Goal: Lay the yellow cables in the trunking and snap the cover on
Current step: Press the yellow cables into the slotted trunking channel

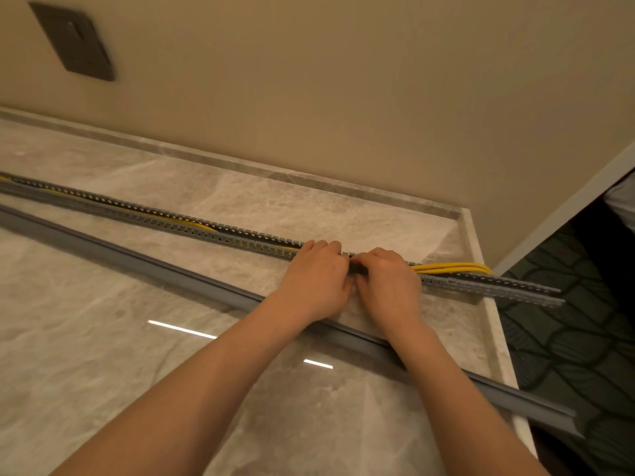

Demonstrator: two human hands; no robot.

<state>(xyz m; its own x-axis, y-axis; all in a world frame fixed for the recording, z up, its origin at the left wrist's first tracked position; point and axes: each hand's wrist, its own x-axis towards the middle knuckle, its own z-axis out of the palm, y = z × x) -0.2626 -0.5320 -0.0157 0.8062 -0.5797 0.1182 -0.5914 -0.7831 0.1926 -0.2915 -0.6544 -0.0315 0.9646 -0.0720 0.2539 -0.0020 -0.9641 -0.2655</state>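
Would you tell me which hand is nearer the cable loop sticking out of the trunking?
Right. The right hand sits just beside the loop; the left hand is farther along the trunking.

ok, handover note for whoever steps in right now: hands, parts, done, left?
Left hand and right hand: side by side on the slotted trunking, fingers pressing the yellow cables in.
Trunking runs along the marble counter; its right end overhangs the edge.
Done: cables seated left of the hands.
Left: a loop still bulges out right of the right hand; the grey cover lies loose in front of the trunking, not fitted.
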